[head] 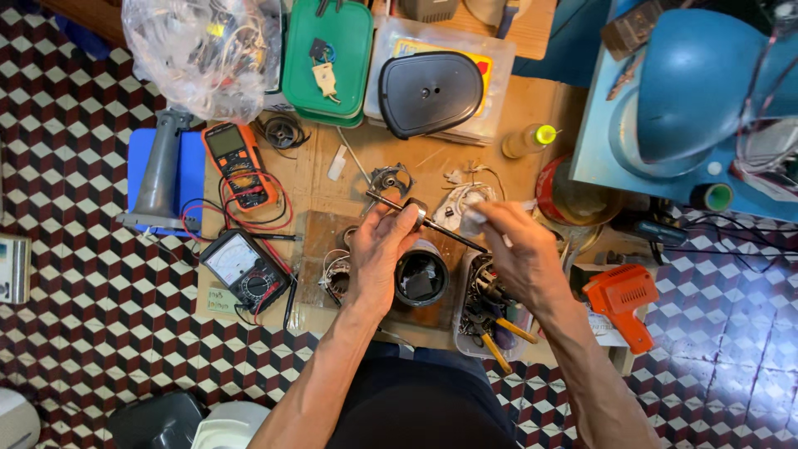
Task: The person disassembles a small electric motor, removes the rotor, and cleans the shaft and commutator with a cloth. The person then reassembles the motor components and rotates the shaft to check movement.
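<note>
The left hand (384, 249) was clamped on a motor shaft (426, 221) whose long axis slanted toward the right hand (517, 249), which pinched a rag (472, 218) just beside it.

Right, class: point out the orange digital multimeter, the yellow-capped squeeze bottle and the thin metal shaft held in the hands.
Orange digital multimeter (237, 164), head view: on the middle of its body, below the screen.
Yellow-capped squeeze bottle (527, 140), head view: on its body.
Thin metal shaft (453, 234), head view: on the bare stretch between the hands.
</note>
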